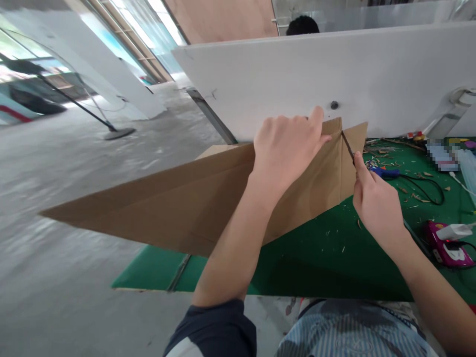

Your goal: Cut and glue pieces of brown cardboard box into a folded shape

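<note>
Across the centre, the cardboard (pixel 167 208) is showing matt, faintly creased paper, and the thin blade (pixel 348 144) right of centre is looking metallic. At left, the floor (pixel 74 173) is gleaming in patches; at lower right, the box (pixel 439 256) is shining like glossy plastic.

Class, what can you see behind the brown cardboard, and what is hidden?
Behind the brown cardboard stands a white partition; a patch of paler cardboard shows past its upper edge. Whatever lies directly behind the sheet is covered.
</note>
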Available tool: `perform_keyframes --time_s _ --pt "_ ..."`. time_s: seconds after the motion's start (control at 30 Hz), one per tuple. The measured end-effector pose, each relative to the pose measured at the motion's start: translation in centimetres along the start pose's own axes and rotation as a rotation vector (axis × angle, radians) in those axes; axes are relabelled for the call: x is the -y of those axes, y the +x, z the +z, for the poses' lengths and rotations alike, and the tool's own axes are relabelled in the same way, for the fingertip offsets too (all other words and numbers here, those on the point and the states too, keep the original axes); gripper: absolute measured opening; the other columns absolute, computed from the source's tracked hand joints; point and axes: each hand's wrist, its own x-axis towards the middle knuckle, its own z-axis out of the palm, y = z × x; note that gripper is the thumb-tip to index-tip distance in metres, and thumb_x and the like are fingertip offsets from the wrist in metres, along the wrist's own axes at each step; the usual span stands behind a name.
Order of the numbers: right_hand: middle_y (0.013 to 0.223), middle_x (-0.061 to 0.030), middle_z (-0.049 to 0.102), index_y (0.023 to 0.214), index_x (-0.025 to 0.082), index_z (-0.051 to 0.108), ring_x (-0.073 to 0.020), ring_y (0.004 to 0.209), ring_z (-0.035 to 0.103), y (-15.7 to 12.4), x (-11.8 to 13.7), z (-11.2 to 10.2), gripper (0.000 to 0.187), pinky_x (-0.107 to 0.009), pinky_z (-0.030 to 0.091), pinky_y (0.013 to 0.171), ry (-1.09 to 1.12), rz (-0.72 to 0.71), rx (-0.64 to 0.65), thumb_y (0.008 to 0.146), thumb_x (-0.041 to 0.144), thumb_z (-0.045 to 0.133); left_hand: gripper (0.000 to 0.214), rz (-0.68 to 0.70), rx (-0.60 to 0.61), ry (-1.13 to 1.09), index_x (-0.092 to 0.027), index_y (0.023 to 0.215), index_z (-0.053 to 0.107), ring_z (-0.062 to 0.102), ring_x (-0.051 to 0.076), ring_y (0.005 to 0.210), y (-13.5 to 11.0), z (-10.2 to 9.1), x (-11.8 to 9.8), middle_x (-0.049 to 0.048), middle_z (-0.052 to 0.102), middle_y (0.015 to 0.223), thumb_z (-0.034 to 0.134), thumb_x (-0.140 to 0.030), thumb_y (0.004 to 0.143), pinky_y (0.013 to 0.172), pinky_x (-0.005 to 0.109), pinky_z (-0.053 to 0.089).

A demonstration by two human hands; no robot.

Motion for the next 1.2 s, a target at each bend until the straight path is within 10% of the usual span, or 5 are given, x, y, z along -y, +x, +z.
perform_keyframes --time_s 0.77,1.2 --pt "0.070 -0.0063 0.056 0.146 0.014 0.036 -0.0111 0.053 0.038 3.0 0.4 0.8 0.064 -0.024 0.032 0.053 0.082 0.023 0.056 0.082 0.010 0.033 0.043 -0.039 -0.026 0.014 -0.024 0.111 0.054 0.056 0.036 0.113 0.3 0.6 0.5 0.0074 0.063 0.081 0.045 -0.056 0.086 0.093 0.043 0.040" --pt "0.074 -0.0040 0.054 0.146 0.017 0.037 -0.0095 0.050 0.030 -0.3 0.0 2.5 0.063 -0.023 0.023 0.047 0.023 0.055 0.042 0.083 0.011 0.031 0.043 -0.050 0.004 -0.063 -0.022 0.114 0.054 0.058 0.038 0.110 0.3 0.5 0.6 0.0114 0.065 0.087 0.047 -0.054 0.086 0.091 0.045 0.040"
